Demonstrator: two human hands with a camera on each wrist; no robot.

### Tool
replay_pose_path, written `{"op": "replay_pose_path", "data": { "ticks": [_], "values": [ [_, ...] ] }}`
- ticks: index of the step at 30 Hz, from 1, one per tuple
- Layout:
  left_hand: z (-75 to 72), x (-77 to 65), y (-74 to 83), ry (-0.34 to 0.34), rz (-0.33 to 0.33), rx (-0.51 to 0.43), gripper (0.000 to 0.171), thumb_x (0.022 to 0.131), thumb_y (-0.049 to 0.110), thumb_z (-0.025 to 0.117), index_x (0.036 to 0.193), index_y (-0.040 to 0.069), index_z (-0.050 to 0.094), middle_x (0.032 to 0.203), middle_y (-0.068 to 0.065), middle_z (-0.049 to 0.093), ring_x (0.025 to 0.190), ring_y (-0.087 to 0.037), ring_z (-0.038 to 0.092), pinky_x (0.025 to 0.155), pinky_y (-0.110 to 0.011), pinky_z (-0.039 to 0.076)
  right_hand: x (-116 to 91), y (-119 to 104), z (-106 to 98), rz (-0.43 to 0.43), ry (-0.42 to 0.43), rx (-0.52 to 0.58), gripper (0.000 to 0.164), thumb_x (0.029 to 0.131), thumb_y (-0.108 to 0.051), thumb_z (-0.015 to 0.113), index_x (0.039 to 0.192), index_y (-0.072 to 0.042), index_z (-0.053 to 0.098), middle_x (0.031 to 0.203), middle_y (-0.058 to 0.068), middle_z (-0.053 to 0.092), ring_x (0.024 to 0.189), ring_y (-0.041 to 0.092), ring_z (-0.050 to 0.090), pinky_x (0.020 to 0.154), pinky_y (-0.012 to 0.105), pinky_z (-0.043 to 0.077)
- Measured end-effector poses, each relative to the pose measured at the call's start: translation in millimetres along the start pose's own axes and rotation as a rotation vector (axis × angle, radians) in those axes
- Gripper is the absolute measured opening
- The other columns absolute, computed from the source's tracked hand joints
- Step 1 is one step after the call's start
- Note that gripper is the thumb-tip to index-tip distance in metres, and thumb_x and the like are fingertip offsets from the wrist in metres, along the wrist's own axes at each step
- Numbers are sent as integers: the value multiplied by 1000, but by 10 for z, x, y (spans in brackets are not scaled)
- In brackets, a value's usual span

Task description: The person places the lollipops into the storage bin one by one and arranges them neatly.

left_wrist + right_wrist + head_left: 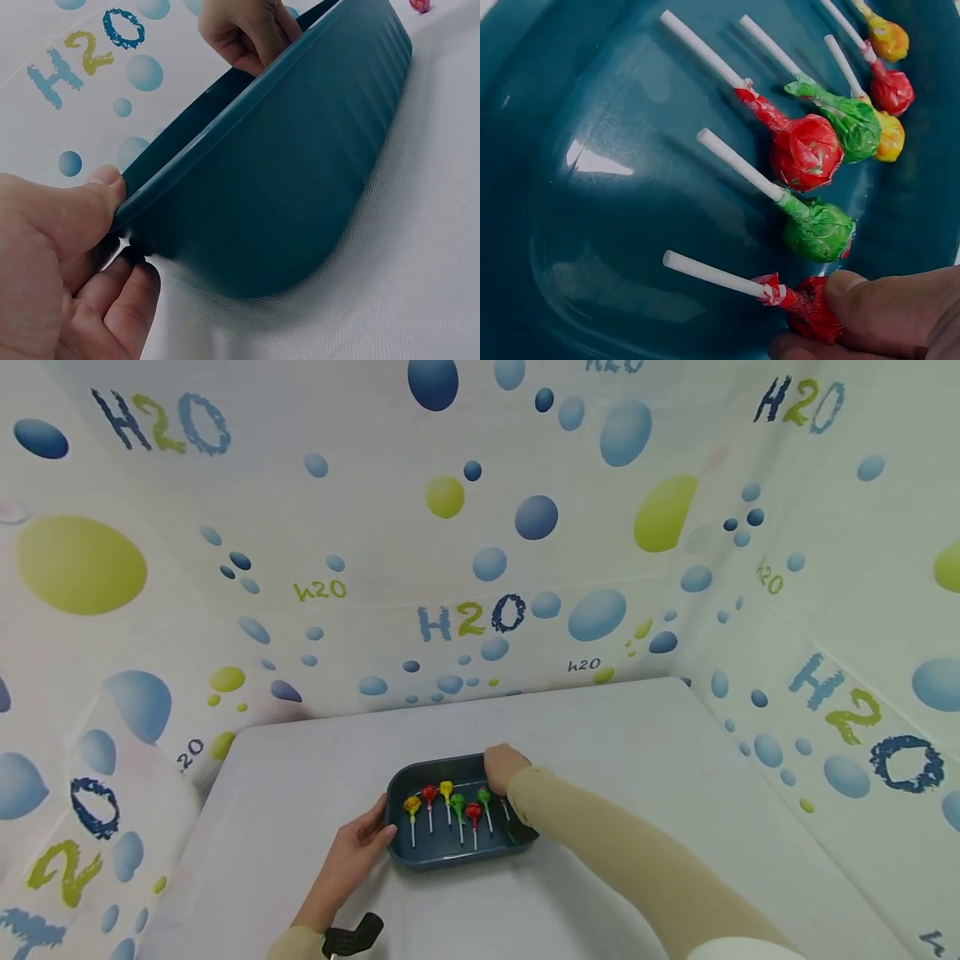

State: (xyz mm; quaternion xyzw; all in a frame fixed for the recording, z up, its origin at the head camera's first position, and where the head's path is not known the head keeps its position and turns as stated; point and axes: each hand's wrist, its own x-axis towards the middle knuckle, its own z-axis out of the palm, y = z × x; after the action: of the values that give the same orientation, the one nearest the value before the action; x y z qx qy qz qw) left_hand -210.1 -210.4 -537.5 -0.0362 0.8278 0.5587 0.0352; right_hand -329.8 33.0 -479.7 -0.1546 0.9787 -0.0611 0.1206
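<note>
A dark teal tray (450, 864) lies on the white table with several wrapped lollipops in a loose row inside. My left hand (352, 852) grips its left rim, thumb on the rim and fingers below, as the left wrist view shows. My right hand (504, 768) reaches into the tray's right end. There its thumb and fingers pinch the wrapped head of a red lollipop (814, 307), whose white stick points away from the hand. Beside it lie a green lollipop (817, 229) and another red lollipop (806, 150); farther along come green, yellow and red ones.
A small red wrapped thing (420, 4) lies on the white cloth outside the tray, at the top edge of the left wrist view. Sheets printed with bubbles and "H2O" (472, 618) stand behind and on both sides of the table (600, 735).
</note>
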Motion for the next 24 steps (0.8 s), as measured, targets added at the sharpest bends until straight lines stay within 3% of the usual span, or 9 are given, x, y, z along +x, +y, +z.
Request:
{"op": "replay_pose_path", "data": {
  "ticks": [6, 14, 24],
  "values": [
    [-5, 10, 18, -5, 5, 8, 61, 102, 7, 61, 157, -1, 35, 163, -17, 35, 148, -34, 41, 112, -36, 42, 99, 19, 105, -1, -15, -42, 15, 100, -8, 61, 105, -2, 74, 106, 12, 77, 90, 18, 73, 80, 34, 63],
    [5, 19, -11, -5, 8, -14, 61, 101, 6, 62, 156, 0, 36, 163, -17, 36, 147, -34, 43, 111, -35, 45, 93, 3, 171, 1, 26, -100, 17, 101, -13, 62, 106, -4, 75, 103, 10, 78, 92, 21, 74, 83, 37, 65],
    [-15, 5, -24, 0, 5, -6, 62, 101, 6, 63, 156, -1, 36, 162, -17, 37, 147, -34, 43, 111, -36, 44, 76, -4, 167, -47, 38, -70, 13, 99, -8, 63, 99, -2, 75, 96, 12, 77, 82, 18, 72, 78, 35, 65]
  ]
}}
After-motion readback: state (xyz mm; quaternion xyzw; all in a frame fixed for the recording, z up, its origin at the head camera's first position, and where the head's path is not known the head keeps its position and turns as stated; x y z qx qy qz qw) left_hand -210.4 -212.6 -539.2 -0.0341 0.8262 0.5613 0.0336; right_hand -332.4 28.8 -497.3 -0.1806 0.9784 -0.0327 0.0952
